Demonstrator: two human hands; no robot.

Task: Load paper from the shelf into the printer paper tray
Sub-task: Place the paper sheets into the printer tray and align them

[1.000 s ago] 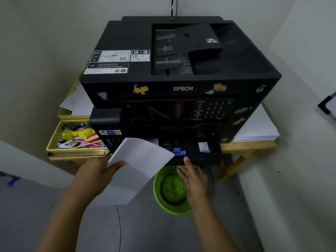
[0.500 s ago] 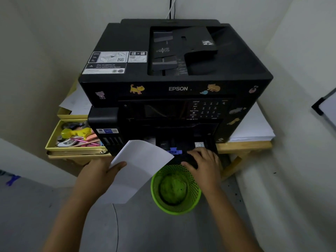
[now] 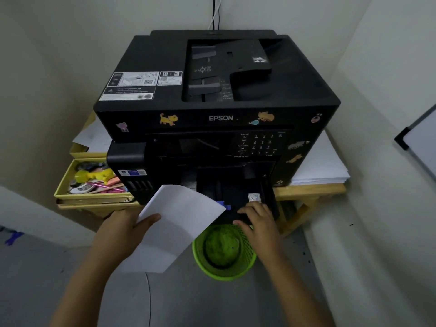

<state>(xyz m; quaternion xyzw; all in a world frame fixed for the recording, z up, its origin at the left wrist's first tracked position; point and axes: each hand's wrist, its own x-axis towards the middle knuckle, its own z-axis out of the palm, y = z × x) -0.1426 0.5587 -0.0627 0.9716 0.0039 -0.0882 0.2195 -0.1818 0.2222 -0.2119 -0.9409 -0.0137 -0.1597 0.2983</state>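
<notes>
Your left hand gripped the white paper sheets, thumb on top; your right hand curled over the pulled-out black printer tray beside them.

Left hand: forearm bare, reaching up from lower left of the printer; thumb lies on top of a white paper sheet, fingers beneath, pinching it. Right hand: forearm bare, from lower right; fingers curled over the front edge of the printer's paper tray.
</notes>
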